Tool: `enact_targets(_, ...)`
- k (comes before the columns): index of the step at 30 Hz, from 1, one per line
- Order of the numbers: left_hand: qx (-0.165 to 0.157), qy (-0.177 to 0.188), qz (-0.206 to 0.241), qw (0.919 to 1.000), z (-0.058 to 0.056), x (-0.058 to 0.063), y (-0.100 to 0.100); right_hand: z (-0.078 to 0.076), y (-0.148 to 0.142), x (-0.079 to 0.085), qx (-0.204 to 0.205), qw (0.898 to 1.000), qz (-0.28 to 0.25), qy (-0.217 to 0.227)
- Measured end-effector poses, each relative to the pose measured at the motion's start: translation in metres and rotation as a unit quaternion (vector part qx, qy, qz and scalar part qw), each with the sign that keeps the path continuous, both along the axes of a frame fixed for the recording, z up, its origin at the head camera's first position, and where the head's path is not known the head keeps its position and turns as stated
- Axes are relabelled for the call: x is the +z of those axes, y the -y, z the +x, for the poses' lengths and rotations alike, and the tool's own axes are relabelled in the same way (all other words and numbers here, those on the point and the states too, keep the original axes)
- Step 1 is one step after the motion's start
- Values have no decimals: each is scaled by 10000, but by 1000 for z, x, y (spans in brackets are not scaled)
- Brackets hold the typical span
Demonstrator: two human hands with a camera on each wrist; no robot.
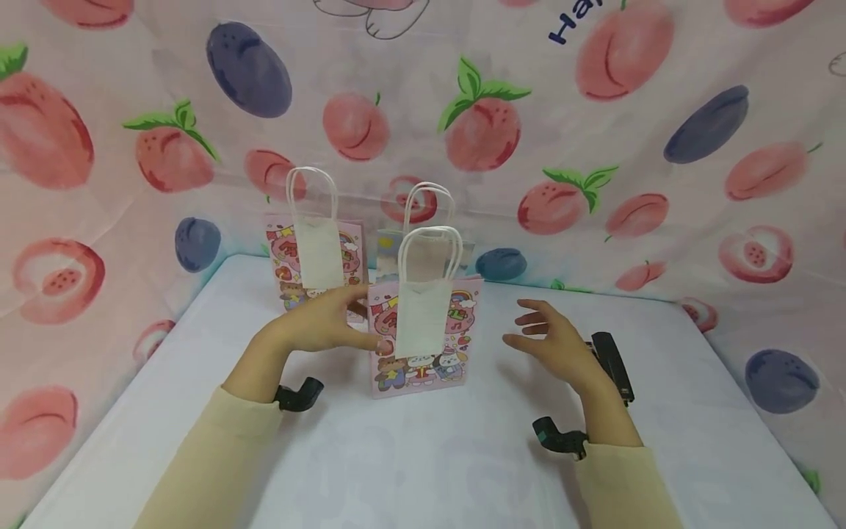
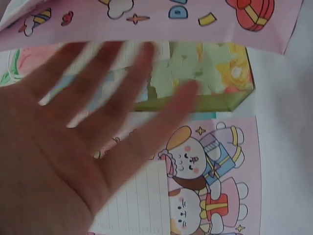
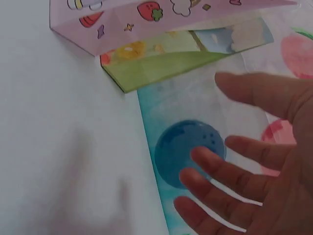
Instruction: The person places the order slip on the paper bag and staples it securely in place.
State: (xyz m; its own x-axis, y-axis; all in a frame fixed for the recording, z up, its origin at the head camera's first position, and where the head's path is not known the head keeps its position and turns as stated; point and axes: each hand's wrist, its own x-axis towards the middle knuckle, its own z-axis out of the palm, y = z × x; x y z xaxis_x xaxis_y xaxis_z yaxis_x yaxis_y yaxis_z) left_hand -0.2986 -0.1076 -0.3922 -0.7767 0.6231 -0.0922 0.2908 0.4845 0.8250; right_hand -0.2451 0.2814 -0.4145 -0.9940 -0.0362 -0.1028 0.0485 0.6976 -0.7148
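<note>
A pink paper gift bag (image 1: 423, 375) with cartoon animals, white handles and a white paper (image 1: 421, 319) on its front stands upright mid-table. My left hand (image 1: 324, 319) is at its left edge, thumb overlapping the bag's side in the head view; the left wrist view shows the fingers spread and nothing gripped. Right of the bag, my right hand (image 1: 551, 342) hovers apart from it with loosely bent fingers holding nothing. A matching pink bag (image 1: 353, 250) stands behind to the left. Between and behind them is a green and blue floral bag (image 2: 225, 68), mostly hidden in the head view.
A black stapler (image 1: 613, 364) lies on the white table (image 1: 410, 463), partly behind my right hand and wrist. A fruit-print cloth (image 1: 410, 88) hangs at the table's back and sides. Each wrist wears a small black camera mount (image 1: 300, 395).
</note>
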Motion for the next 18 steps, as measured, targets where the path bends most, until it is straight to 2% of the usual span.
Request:
enact_targets(4,-154,292,-284,9991,-2,-5,4,0,8,-4,406,9990,-210,1)
enact_targets(11,-159,892,-785,9928,-3,-10,5,-2,23,-8,1115,9921,-583,5)
enact_targets(18,-80,1096,-1354,9847,0,-19,-4,1,41,-24,1272,9891,-645,375)
